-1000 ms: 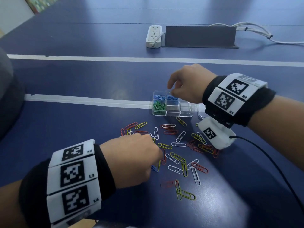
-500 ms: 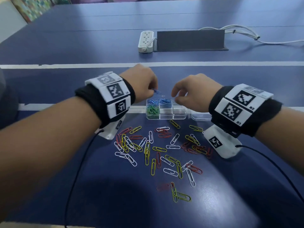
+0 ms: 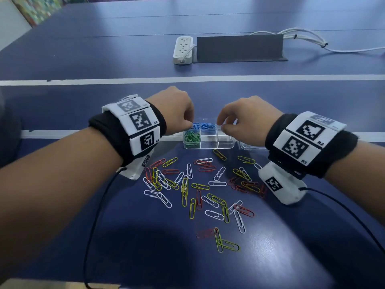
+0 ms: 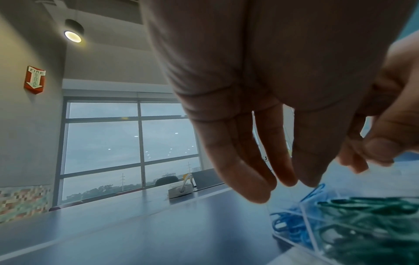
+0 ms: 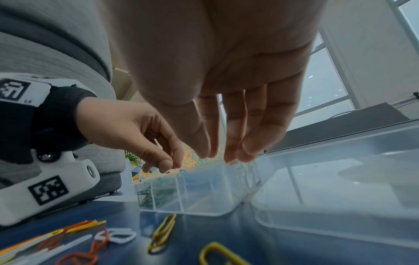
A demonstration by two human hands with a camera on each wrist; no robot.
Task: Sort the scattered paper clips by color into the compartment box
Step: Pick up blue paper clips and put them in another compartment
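Note:
A clear compartment box (image 3: 226, 142) stands behind the pile. Green clips (image 3: 191, 137) fill its front-left cell and blue clips (image 3: 205, 126) its back cells. My left hand (image 3: 190, 124) hangs over the back-left cell, its fingers drooping and thumb close to forefinger with nothing seen between them. In the left wrist view a blue clip (image 4: 315, 191) sticks up from the cell just under the fingertips (image 4: 309, 181). My right hand (image 3: 220, 125) hovers over the box's right cells, fingers (image 5: 229, 143) hanging loose and holding nothing. Red, yellow and white clips (image 3: 200, 186) lie scattered in front of the box.
A second clear lid or tray (image 3: 251, 146) lies to the right of the box, under my right wrist. At the back stand a white power strip (image 3: 183, 50), a dark panel (image 3: 239, 47) and white cables (image 3: 308, 38). Black cords trail from both wrist cameras.
My left hand rose from the pile with a blue clip, carried it to the box and came down over the blue cell, where the clip now lies. The right hand stayed by the box.

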